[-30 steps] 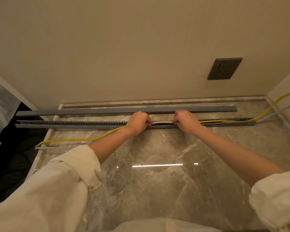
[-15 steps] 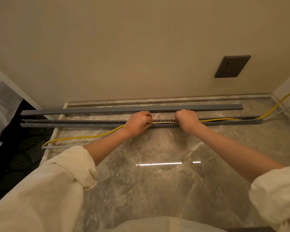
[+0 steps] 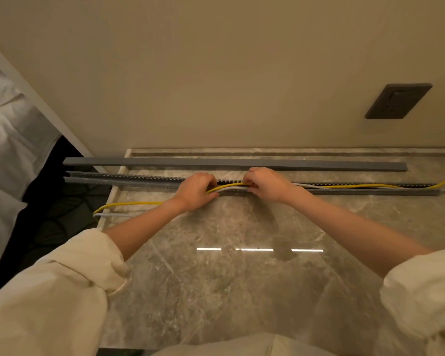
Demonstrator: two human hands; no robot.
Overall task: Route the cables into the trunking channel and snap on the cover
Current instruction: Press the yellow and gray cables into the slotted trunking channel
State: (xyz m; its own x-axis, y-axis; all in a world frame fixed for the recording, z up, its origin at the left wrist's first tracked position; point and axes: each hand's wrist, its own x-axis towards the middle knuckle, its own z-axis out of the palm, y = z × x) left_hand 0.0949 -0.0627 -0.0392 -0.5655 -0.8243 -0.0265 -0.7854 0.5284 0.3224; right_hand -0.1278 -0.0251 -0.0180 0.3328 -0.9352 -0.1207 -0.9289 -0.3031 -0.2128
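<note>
On the marble counter (image 3: 242, 291) by the wall, the slotted trunking channel (image 3: 129, 181) lies parallel to its loose cover (image 3: 216, 163) just behind. Both hands, left hand (image 3: 195, 191) and right hand (image 3: 266, 185), curl closed over the yellow cable (image 3: 228, 186) and grey cable (image 3: 231, 190), holding them at the channel's middle.

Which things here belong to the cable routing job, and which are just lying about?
Job:
slotted trunking channel
yellow cable
grey cable
cover strip, lying apart behind the channel
left hand and right hand, both on the cables

Not part of it:
wall socket
white bedding
</note>
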